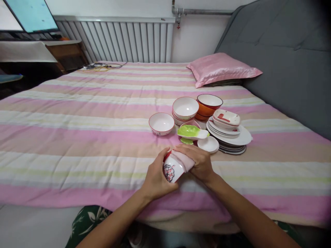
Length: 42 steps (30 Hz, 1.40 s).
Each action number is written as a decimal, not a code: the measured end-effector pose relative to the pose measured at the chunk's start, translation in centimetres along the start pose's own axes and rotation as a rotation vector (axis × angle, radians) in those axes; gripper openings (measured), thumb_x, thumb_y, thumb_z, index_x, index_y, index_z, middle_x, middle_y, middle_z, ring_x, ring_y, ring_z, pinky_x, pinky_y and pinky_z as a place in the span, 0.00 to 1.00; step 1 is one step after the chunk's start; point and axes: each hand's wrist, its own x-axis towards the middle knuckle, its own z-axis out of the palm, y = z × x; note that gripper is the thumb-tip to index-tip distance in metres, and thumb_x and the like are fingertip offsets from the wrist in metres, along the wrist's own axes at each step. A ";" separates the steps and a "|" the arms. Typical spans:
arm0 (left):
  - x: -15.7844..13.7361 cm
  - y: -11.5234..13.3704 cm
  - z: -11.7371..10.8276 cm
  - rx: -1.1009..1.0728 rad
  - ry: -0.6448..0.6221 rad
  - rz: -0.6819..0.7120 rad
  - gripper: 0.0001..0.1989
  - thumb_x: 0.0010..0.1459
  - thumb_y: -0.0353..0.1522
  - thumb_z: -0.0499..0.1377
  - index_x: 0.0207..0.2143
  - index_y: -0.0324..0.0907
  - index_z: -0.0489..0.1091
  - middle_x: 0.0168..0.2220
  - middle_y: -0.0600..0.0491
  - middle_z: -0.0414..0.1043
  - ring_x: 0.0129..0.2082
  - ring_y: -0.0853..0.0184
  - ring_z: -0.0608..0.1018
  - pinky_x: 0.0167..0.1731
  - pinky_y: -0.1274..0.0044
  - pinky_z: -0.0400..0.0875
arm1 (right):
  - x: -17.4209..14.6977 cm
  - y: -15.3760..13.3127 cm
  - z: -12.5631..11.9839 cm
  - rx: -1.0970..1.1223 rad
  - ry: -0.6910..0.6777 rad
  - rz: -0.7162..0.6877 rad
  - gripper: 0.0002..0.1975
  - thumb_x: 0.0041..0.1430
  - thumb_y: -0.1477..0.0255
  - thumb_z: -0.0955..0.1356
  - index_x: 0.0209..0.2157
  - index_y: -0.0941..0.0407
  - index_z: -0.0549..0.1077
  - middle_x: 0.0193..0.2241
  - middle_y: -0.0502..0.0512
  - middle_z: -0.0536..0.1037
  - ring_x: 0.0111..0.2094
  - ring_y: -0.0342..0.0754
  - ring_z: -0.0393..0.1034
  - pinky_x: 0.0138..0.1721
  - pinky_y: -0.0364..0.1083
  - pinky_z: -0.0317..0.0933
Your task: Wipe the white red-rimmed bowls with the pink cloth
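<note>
Striped pink bed [77,137]: near its front edge our left hand [155,179] grips a white floral ceramic cup [172,171]; right hand [199,162] fingers press a pink cloth [182,160] onto it. Stacked white plates [232,137], green leaf-shaped dish [191,132] and white bowls [161,123] lie just beyond.

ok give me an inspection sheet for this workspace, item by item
surface: striped bedspread, pink, cream and green bands
job's things: white cup with red flower print, tilted; pink cloth pressed at its top
clutter: white bowl, stacked bowls, orange bowl, green dish, plate stack, small saucer
hands: left hand grips the cup; right hand holds the cloth
cables: loose cords at the bed's far edge
surroundings: radiator, pink pillow, grey headboard, monitor
</note>
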 end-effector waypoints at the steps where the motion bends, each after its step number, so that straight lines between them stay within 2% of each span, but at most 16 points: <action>1: 0.0 0.0 0.0 0.001 0.001 -0.001 0.46 0.34 0.27 0.62 0.59 0.41 0.52 0.49 0.47 0.68 0.45 0.58 0.74 0.46 0.70 0.69 | -0.3 0.4 0.1 0.026 0.001 0.032 0.13 0.56 0.74 0.65 0.43 0.56 0.75 0.40 0.57 0.79 0.43 0.50 0.74 0.45 0.48 0.67; 6: -0.2 -0.1 0.2 0.003 -0.003 0.001 0.46 0.34 0.26 0.62 0.59 0.42 0.51 0.51 0.47 0.67 0.46 0.57 0.73 0.46 0.69 0.69 | -2.1 2.1 1.0 0.109 0.035 0.185 0.16 0.53 0.74 0.66 0.45 0.54 0.74 0.41 0.56 0.79 0.42 0.52 0.74 0.44 0.50 0.68; 9: -0.3 0.0 0.1 -0.015 -0.007 0.046 0.46 0.35 0.26 0.62 0.59 0.42 0.50 0.52 0.46 0.66 0.48 0.57 0.72 0.47 0.68 0.68 | -2.5 2.4 1.0 0.104 0.071 0.210 0.16 0.53 0.75 0.66 0.45 0.55 0.74 0.41 0.56 0.79 0.42 0.52 0.75 0.43 0.50 0.69; 13: -0.3 0.6 -0.6 -0.037 0.000 0.131 0.46 0.38 0.28 0.63 0.60 0.41 0.47 0.56 0.43 0.60 0.54 0.54 0.67 0.53 0.65 0.63 | -1.3 0.7 0.0 0.001 0.090 0.069 0.17 0.56 0.76 0.64 0.47 0.54 0.72 0.42 0.56 0.78 0.43 0.50 0.74 0.43 0.48 0.69; 15: -0.3 0.8 -0.9 -0.058 -0.005 0.143 0.46 0.40 0.31 0.65 0.60 0.40 0.46 0.58 0.41 0.57 0.56 0.53 0.64 0.56 0.63 0.60 | -0.5 -0.7 -0.5 -0.148 0.097 -0.044 0.17 0.58 0.78 0.63 0.48 0.55 0.71 0.44 0.58 0.77 0.46 0.51 0.72 0.47 0.49 0.66; 17: -0.2 0.7 -0.8 -0.084 -0.018 0.142 0.47 0.40 0.33 0.66 0.60 0.39 0.46 0.59 0.40 0.55 0.58 0.51 0.62 0.57 0.61 0.56 | 0.1 -2.0 -0.6 -0.296 0.074 -0.150 0.16 0.59 0.80 0.61 0.47 0.56 0.72 0.43 0.58 0.78 0.48 0.53 0.71 0.49 0.52 0.64; 19: 0.0 0.4 -0.5 -0.099 -0.020 0.127 0.45 0.39 0.31 0.66 0.59 0.40 0.49 0.59 0.41 0.57 0.58 0.51 0.62 0.58 0.61 0.56 | 0.5 -2.8 -0.3 -0.362 0.034 -0.212 0.14 0.60 0.80 0.61 0.44 0.57 0.73 0.41 0.58 0.78 0.46 0.53 0.71 0.47 0.51 0.64; 21: 0.2 -0.1 -0.1 -0.104 0.002 0.090 0.39 0.38 0.27 0.64 0.55 0.41 0.55 0.54 0.44 0.63 0.54 0.53 0.67 0.54 0.62 0.61 | 0.6 -3.1 0.0 -0.380 -0.014 -0.210 0.14 0.59 0.80 0.61 0.45 0.56 0.72 0.42 0.57 0.78 0.46 0.53 0.70 0.47 0.51 0.63; 24: 0.4 -0.8 0.3 -0.103 0.030 0.014 0.33 0.37 0.24 0.63 0.50 0.41 0.60 0.46 0.48 0.69 0.45 0.56 0.73 0.45 0.65 0.69 | 0.9 -2.9 0.0 -0.335 -0.116 -0.174 0.22 0.54 0.81 0.62 0.51 0.55 0.65 0.52 0.58 0.71 0.53 0.56 0.62 0.53 0.57 0.56; 27: 0.6 -1.2 0.3 -0.147 0.030 -0.041 0.35 0.36 0.23 0.62 0.51 0.41 0.60 0.46 0.48 0.70 0.43 0.57 0.74 0.43 0.67 0.70 | 1.2 -2.4 -0.8 -0.199 -0.199 -0.165 0.32 0.44 0.81 0.63 0.54 0.57 0.57 0.59 0.62 0.60 0.58 0.59 0.53 0.57 0.63 0.47; 29: 0.7 -1.3 0.2 -0.189 0.023 -0.052 0.37 0.36 0.23 0.62 0.53 0.41 0.59 0.48 0.48 0.70 0.44 0.57 0.74 0.43 0.67 0.70 | 1.3 -2.3 -1.4 -0.112 -0.217 -0.142 0.33 0.40 0.81 0.63 0.52 0.57 0.55 0.59 0.64 0.57 0.60 0.60 0.49 0.57 0.64 0.46; 34: 0.7 -1.1 0.1 -0.216 0.024 -0.045 0.38 0.36 0.23 0.63 0.54 0.41 0.60 0.49 0.48 0.70 0.45 0.57 0.74 0.44 0.69 0.69 | 1.4 -2.5 -2.1 0.026 -0.236 -0.071 0.24 0.39 0.85 0.62 0.42 0.56 0.60 0.52 0.61 0.63 0.58 0.57 0.52 0.56 0.60 0.49; 37: 0.7 -1.0 0.0 -0.205 0.009 -0.055 0.37 0.37 0.23 0.63 0.53 0.40 0.60 0.48 0.48 0.70 0.44 0.58 0.74 0.43 0.69 0.70 | 1.5 -2.4 -2.3 0.039 -0.219 -0.039 0.18 0.42 0.84 0.62 0.37 0.56 0.64 0.51 0.61 0.63 0.56 0.57 0.54 0.55 0.58 0.51; 39: 0.7 -0.9 -0.1 -0.195 0.012 -0.047 0.38 0.37 0.24 0.63 0.54 0.40 0.60 0.49 0.47 0.69 0.45 0.57 0.73 0.44 0.69 0.70 | 1.7 -2.4 -2.5 0.026 -0.193 -0.036 0.16 0.43 0.84 0.63 0.36 0.56 0.67 0.51 0.60 0.63 0.55 0.57 0.55 0.53 0.58 0.53; 42: 0.6 -1.0 -0.1 -0.186 0.016 -0.039 0.38 0.37 0.26 0.65 0.54 0.41 0.59 0.51 0.46 0.68 0.47 0.56 0.72 0.47 0.67 0.68 | 1.7 -2.2 -3.1 -0.038 -0.183 -0.111 0.16 0.48 0.82 0.64 0.38 0.54 0.72 0.46 0.57 0.68 0.52 0.55 0.60 0.53 0.59 0.52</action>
